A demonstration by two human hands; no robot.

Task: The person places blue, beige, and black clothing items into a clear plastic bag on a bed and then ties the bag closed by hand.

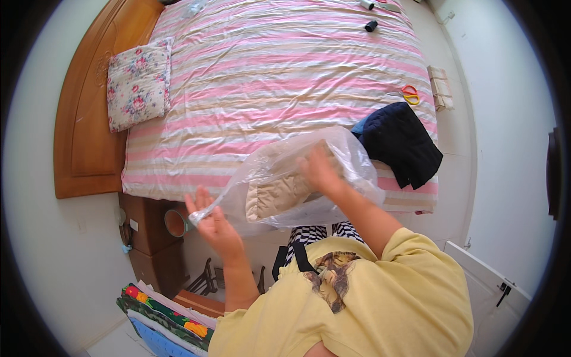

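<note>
A clear plastic bag with a folded beige garment or cloth inside lies at the near edge of the bed. At the bag's left end is my left hand, palm up, fingers spread, with the gathered plastic lying between thumb and fingers; how firmly it is held does not show. Over the beige cloth, my right hand is blurred, and its fingers touch or nearly touch it. Whether that hand is inside the bag or on top of it is unclear. Dark folded clothing sits right of the bag.
Red-and-yellow-handled scissors lie beyond the dark clothing on the striped bedsheet. Farther off is a small black cylinder. A floral pillow rests by the wooden headboard. Below the bed's left corner stand a brown cabinet and a bin.
</note>
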